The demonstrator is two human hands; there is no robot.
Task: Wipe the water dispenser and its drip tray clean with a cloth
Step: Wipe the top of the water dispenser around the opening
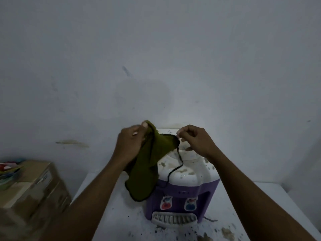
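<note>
- Our left fingers (144,125) are clenched round an upper corner of the green cloth (152,162). Our right fingers (181,133) pinch its dark hem on the other side, so both are grasping the cloth.
- The left hand (132,141) and right hand (195,140) sit apart at about the same height. We judge this is to spread the cloth open and find a good face before wiping.
- The cloth hangs in the air between them, and its lower part droops across the left side of the water dispenser (184,190). A loose dark thread (173,171) trails down over the white top; we cannot tell whether it touches.
- The dispenser stands on the tabletop (119,216) directly under our hands, close to the wall (156,49). Its white top is blotched brown, so we judge the wiping has hardly begun.
- The drip tray (174,219) sits at the foot of the dispenser's front, below the two taps, and its slots look grimy.
- The tabletop is speckled with dirt, and a cardboard box (34,185) stands off to the left.
</note>
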